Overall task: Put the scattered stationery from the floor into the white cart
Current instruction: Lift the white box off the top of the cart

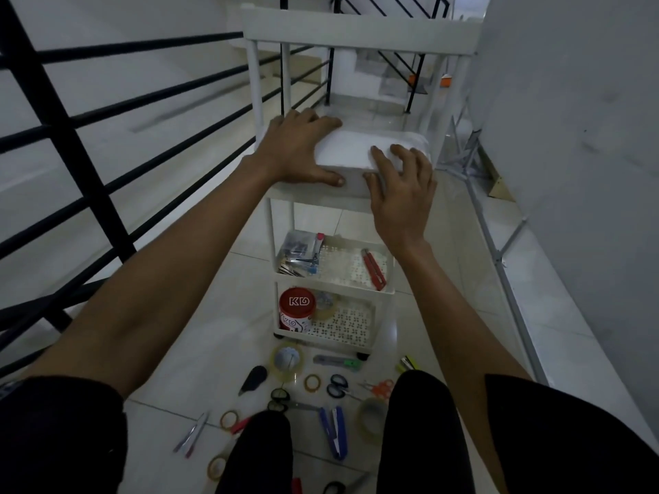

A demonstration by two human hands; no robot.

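Head view: a white box point(371, 151) on the white cart point(360, 33) is gripped by left hand point(299, 147) and right hand point(403, 187), 1 per end, probably for seating squarely. Stationery, including blue stapler point(335, 433), is left on the floor point(214, 351).

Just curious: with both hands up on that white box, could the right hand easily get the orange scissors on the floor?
Probably yes. The orange scissors lie uncovered on the floor beside the person's right knee, but the right hand rests on the white box and would have to let go first.

Black scissors point(333, 488) cut off by bottom edge. Red item point(296, 485) beside them cropped, unidentifiable. Knees hide part of tape roll point(216, 468). Bagged contents point(297, 246) on cart shelf unreadable.
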